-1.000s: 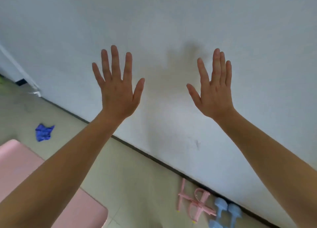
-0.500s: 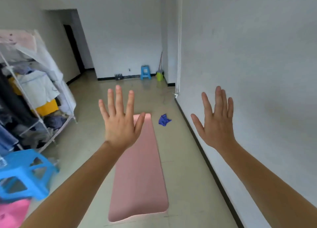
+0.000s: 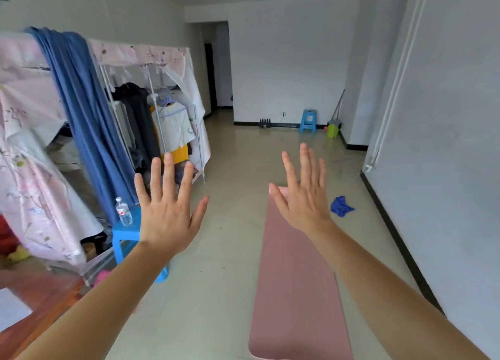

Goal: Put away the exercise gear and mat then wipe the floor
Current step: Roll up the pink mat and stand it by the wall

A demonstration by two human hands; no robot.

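Note:
A long pink exercise mat [image 3: 293, 292] lies flat on the floor, running away from me along the right side of the room. A crumpled blue cloth [image 3: 341, 206] lies on the floor just right of the mat's far end. My left hand [image 3: 169, 208] is raised in front of me with fingers spread and nothing in it. My right hand [image 3: 304, 194] is raised the same way, empty, above the mat's far end. No dumbbells or other gear show in this view.
A covered clothes rack [image 3: 151, 110] with a blue curtain [image 3: 84, 116] fills the left side. A blue stool [image 3: 127, 240] with a water bottle [image 3: 123, 210] on it stands by it. Another blue stool [image 3: 308, 121] and a green bucket [image 3: 332, 129] stand at the far wall. A white wall [image 3: 446, 143] runs along the right.
The view has swung left from the wall to the whole room. Both hands stay raised and spread. The pink and blue gear by the baseboard has left the frame.

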